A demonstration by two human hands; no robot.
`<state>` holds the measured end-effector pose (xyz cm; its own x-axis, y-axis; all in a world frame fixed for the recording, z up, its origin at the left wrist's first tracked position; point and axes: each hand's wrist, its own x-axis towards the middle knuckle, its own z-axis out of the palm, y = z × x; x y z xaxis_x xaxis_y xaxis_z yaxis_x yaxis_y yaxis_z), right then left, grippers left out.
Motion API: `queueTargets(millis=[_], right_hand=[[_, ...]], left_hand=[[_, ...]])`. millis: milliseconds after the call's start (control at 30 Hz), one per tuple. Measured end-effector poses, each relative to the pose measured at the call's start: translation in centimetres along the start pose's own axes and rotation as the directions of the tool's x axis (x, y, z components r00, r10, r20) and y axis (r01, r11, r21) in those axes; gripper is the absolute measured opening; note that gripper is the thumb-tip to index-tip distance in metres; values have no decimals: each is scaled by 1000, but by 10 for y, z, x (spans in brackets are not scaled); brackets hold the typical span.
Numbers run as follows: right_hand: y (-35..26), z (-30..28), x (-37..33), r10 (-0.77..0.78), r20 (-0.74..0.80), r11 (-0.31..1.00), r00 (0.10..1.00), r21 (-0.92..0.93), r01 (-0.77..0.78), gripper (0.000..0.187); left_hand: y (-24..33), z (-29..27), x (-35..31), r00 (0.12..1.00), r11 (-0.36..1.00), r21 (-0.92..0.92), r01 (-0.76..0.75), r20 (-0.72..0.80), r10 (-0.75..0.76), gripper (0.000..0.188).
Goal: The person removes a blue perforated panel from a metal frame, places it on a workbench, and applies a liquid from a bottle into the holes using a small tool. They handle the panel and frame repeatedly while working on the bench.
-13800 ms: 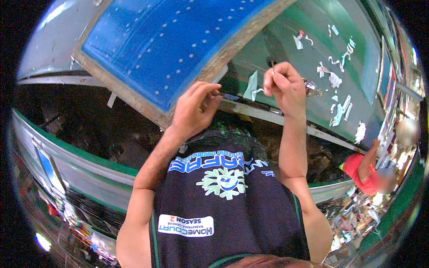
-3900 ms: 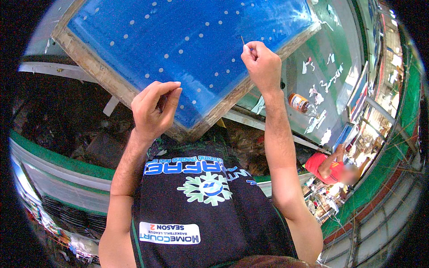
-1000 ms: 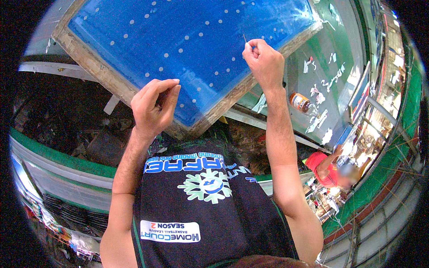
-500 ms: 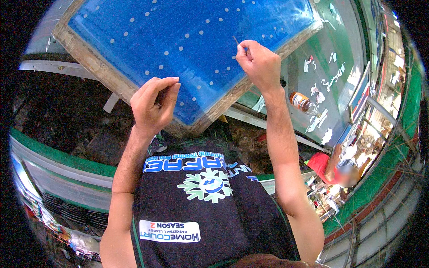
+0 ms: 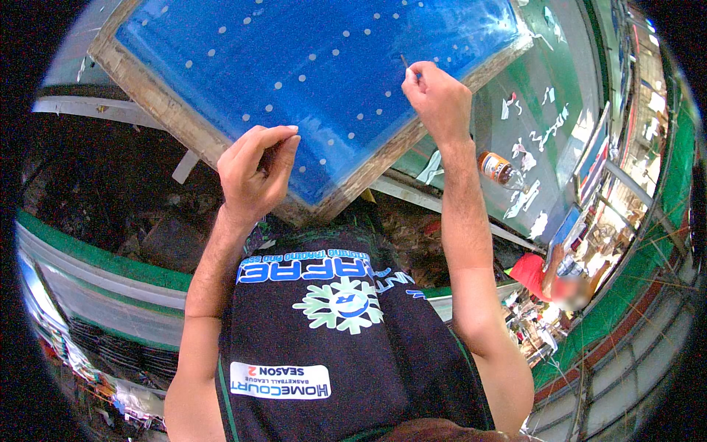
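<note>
Little is changed since half a second ago: the right hand is kept pinched on a thin dark pin against the blue dotted wood-framed screen. Left hand, fingertips pressed together, is held at the screen's near edge. A brown bottle is seen lying on the green table.

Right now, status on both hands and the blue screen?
Right hand pinching thin tool on blue dotted wood-framed screen. Left hand curled over screen's near edge, hold unclear. Nothing between them.
</note>
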<state>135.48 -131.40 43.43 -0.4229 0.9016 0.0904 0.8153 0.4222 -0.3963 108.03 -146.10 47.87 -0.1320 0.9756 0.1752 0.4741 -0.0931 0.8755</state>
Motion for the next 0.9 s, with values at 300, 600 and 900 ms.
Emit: queueTargets(millis=[300,600,900], right_hand=[[0,1,-4,-10,-55,998,998,61,13,8],[1,0,3,-70,-1,996,998,54,70,9],[1,-4,3,30,-1,997,1000,73,-30,9]], left_hand=[[-2,1,0,1000,1000,-14,-7,-13,7,14],[-1,0,1,1000,1000,8,6,2,-6,14],[-1,1,2,1000,1000,1,5,-4,-5,14]])
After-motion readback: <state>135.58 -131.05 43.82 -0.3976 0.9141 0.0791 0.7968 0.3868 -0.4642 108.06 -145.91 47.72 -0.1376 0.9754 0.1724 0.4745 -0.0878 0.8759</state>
